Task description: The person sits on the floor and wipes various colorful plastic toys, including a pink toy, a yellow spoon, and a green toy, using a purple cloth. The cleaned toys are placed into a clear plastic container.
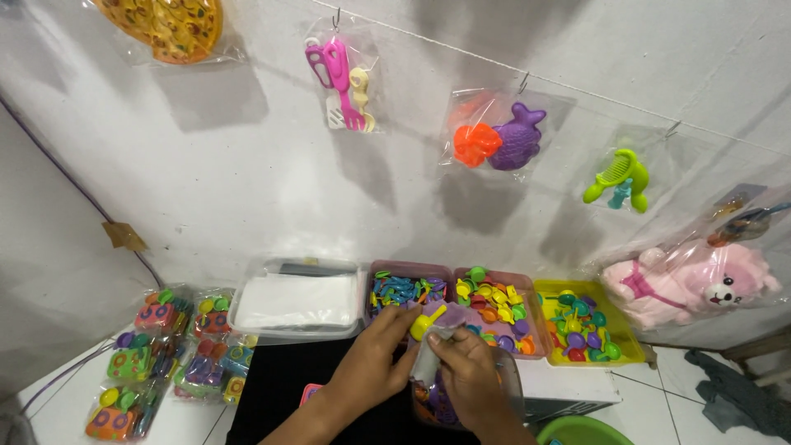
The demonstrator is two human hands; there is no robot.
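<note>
My left hand [375,354] and my right hand [474,375] meet over a small clear plastic bag [430,356] that both pinch at its mouth. A yellow toy piece [426,323] sticks up between the fingers of my left hand. Under my right hand sits a clear container [428,405] with orange and purple toy parts. Just beyond the hands stand a pink tray of blue toy pieces [399,290], a pink tray of yellow and orange pieces [498,306] and a yellow tray of mixed pieces [582,326].
A clear box of white sheets [297,302] stands left of the trays. Packed toy sets [169,350] lie on the floor at left. Bagged toys hang on a wall string: pink utensils [339,76], orange and purple moulds [498,136], a green comb [618,180]. A bagged pink plush [688,284] leans at right.
</note>
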